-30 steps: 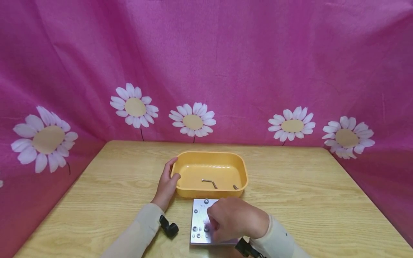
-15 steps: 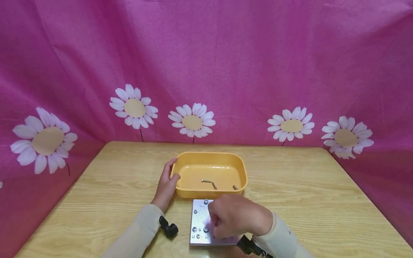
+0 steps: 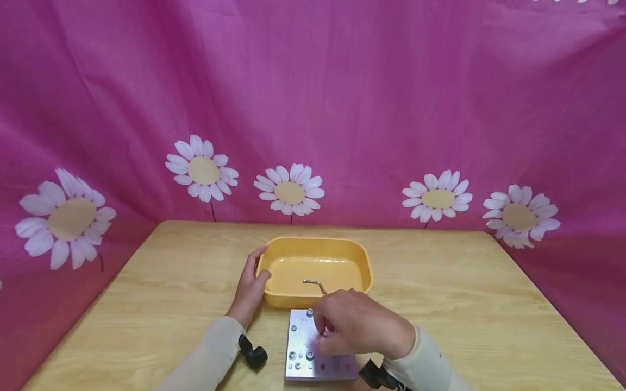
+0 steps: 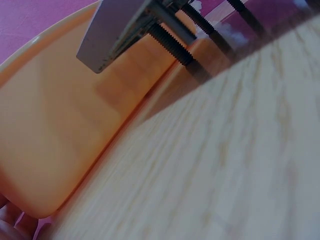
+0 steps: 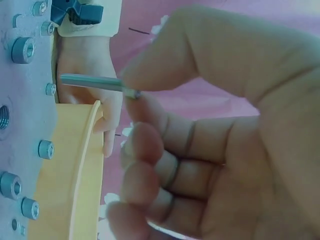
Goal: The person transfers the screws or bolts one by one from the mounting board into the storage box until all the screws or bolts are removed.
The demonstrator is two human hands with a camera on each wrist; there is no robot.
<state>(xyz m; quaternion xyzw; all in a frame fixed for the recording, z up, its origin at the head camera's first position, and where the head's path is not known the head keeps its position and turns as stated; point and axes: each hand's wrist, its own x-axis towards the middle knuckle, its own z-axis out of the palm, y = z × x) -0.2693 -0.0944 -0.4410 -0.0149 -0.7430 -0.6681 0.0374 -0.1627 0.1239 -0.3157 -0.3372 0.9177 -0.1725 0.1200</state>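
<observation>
My left hand (image 3: 248, 293) grips the left end of a yellow plastic tray (image 3: 293, 301), thumb over the rim and fingers along the outside. Nearer me is a silver metal plate (image 3: 300, 339) with several socket-head bolts (image 5: 46, 149) seated in it. Over the plate, my right hand (image 3: 362, 325) pinches a slim silver bolt (image 5: 92, 82) between thumb and forefinger. Its shank points at the plate's face, apart from it in the right wrist view; the other fingers curl loosely. Threaded bolt ends (image 4: 172, 46) stick out below the plate in the left wrist view.
Loose bolts (image 3: 310, 281) lie in the tray, one partly covered by my right hand. A pale wooden table (image 3: 450, 293) lies under everything. Behind it hangs a pink cloth (image 3: 367, 108) printed with white daisies. Small black cameras (image 3: 252, 353) sit on both wrists.
Relative to the plate, my right hand has risen slightly away, and more of the plate's near edge shows. My left hand keeps its grip on the tray. The head view has tilted up slightly.
</observation>
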